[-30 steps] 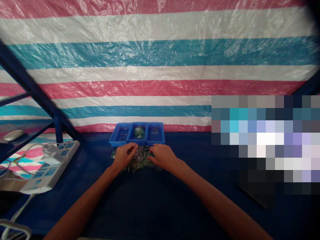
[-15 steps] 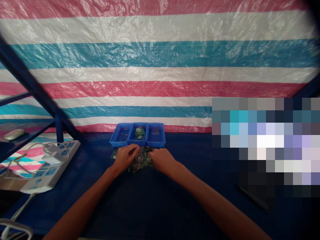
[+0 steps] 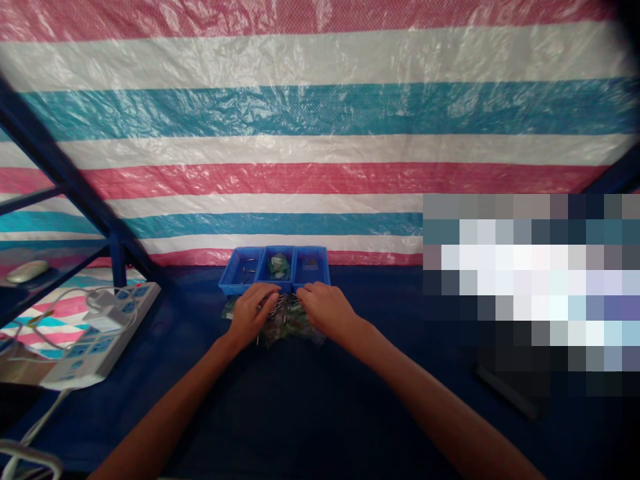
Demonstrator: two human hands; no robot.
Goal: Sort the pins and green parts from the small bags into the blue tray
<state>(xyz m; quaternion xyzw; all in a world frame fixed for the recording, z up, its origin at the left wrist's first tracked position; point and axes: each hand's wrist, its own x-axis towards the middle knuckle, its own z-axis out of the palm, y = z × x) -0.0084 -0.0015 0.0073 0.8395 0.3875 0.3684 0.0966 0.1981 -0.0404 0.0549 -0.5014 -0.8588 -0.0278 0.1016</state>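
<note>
A loose heap of small, thin metal pieces (image 3: 284, 308), perhaps screws, lies on crumpled, see-through greenish plastic (image 3: 285, 330). At its left side my left hand (image 3: 253, 310) curls round some of these pieces, which show between thumb and fingers. My right hand (image 3: 327, 312) is on the heap's right, its fingers bent together at the front edge of the right blue bin (image 3: 311, 289); whatever they pinch is hidden. In the left blue bin (image 3: 231, 288) lie a few thin metal pieces. A greenish plastic packet (image 3: 278, 266) fills part of the middle blue bin (image 3: 275, 287).
On the left is a white power strip (image 3: 107, 347) with plugs and cables. A pale computer mouse (image 3: 27, 271) rests on a shelf. A dark flat bar (image 3: 507, 393) lies at the right, below a pixelated patch. Striped sheeting (image 3: 310, 147) hangs behind the blue table (image 3: 280, 413).
My right hand has moved slightly up, its fingertips now nearer the right bin's front edge. The left hand has shifted a little over the heap. The bins stay in place.
</note>
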